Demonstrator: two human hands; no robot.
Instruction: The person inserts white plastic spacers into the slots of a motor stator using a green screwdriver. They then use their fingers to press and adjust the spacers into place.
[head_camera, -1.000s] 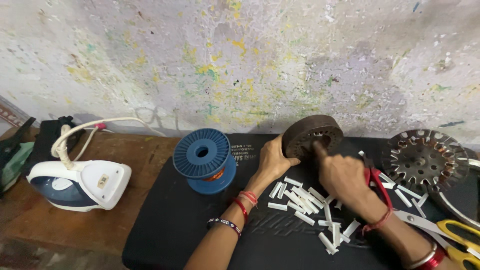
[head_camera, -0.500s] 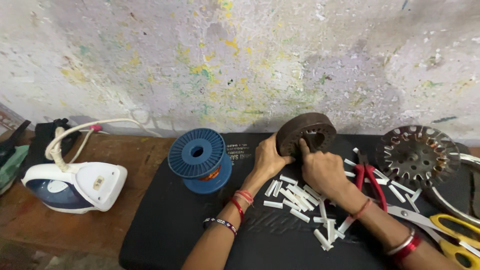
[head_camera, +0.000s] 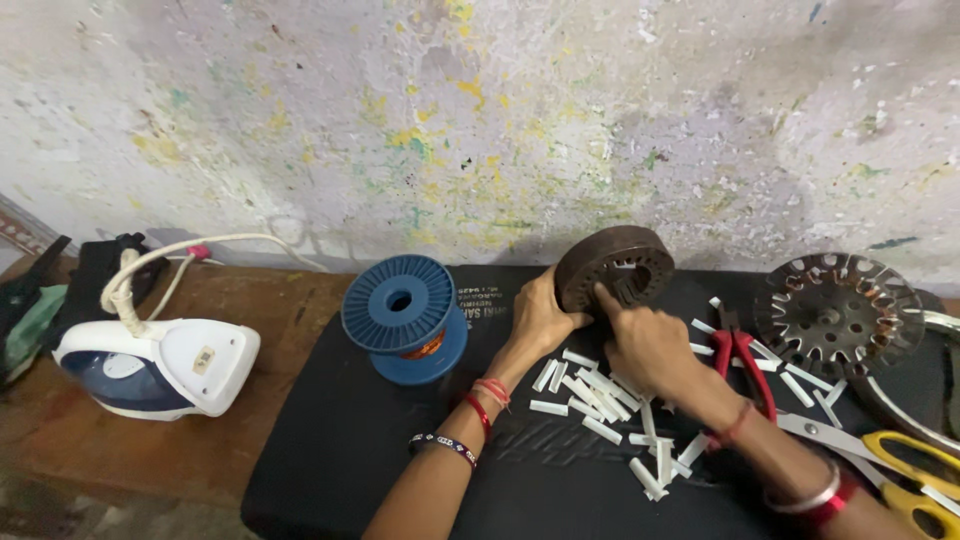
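A: Fingers (head_camera: 603, 298) of the right hand (head_camera: 650, 345) press against the near face of the dark slotted ring (head_camera: 612, 268), index tip at a slot; whether they pinch anything there is too small to tell.

B: And the left hand (head_camera: 540, 318)?

A: Wrapped round the ring's left edge, holding it upright on the black mat (head_camera: 340, 430), at the far side close to the wall (head_camera: 480, 120).

B: What would make this go well?

A: My judgement: keep that left grip firm so the ring can't roll, and work one slot at a time with the fingertip square to the opening.

B: What lies round it?

A: White strips (head_camera: 590, 390) scattered on the mat just near the hands. Red pliers (head_camera: 745, 360) lie right of the right hand, a slotted metal disc (head_camera: 835, 312) farther right, yellow scissors (head_camera: 900, 470) at the near right.

B: Left side?

A: A blue spool (head_camera: 400, 315) stands just left of the left hand; an iron (head_camera: 150, 365) sits on the bench (head_camera: 60, 450), well apart.

B: Anything in the way?

A: The pliers and loose strips crowd the right wrist; the spool is close to the left forearm.
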